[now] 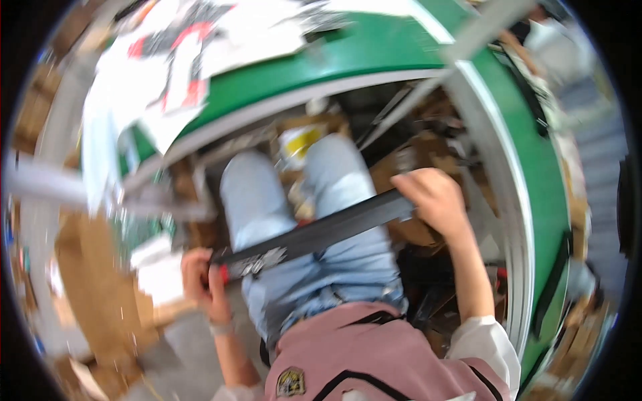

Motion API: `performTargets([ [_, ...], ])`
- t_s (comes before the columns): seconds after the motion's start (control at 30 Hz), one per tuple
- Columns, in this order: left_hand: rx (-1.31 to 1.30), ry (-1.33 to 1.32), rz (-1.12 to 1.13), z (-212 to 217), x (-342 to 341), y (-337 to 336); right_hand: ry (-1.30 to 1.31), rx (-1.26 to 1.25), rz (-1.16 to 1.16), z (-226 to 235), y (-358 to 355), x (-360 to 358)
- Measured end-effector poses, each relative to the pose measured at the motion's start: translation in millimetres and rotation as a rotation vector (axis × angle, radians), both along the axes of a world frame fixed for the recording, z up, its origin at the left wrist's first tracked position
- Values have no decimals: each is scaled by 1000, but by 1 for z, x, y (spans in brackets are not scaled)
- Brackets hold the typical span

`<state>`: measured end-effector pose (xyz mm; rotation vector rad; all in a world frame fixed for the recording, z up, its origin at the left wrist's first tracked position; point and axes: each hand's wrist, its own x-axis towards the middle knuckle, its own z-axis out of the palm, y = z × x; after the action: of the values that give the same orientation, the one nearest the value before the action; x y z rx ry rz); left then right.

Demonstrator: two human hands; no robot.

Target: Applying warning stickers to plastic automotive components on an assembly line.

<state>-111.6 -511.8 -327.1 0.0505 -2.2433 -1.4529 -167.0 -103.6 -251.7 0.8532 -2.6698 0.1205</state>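
A long, flat black strip [321,232] with pale markings and a red patch near its left end lies slantwise above my thighs. Its right end is higher in the picture than its left. My left hand [205,284] has its fingers closed round the left end, by the red patch. At the other end, my right hand [433,199] grips the strip with thumb and fingers. Motion blur hides the strip's finer detail, so its exact kind is unclear.
Ahead is a green-topped table [374,47] bearing white sheets and red-and-black packaging [194,40]. A metal frame post [498,154] stands on my right, beside another green surface with black strips [554,287]. Cardboard [100,287] lies at left; boxes sit under the table.
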Motion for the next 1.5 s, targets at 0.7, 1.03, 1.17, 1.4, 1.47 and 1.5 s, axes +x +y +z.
performTargets([
  [0.7, 497, -114, -334, -4, -45, 49, 395, -850, -1746, 19, 464, 288],
  [1.03, 472, -266, -305, -21, -44, 60, -83, 33, -1935, 88, 381, 229],
  [1.17, 416, -306, -321, -26, -48, 70, -212, 58, -2216, 75, 393, 297],
  [1.4, 423, -336, -395, -24, -61, 86, 252, -226, -1981, 55, 389, 314],
  [1.47, 430, -310, -422, -20, -65, 94, 428, -187, -1849, 59, 374, 318],
  [1.5, 434, -276, -445, -16, -68, 102, 432, -183, -1859, 68, 365, 320],
])
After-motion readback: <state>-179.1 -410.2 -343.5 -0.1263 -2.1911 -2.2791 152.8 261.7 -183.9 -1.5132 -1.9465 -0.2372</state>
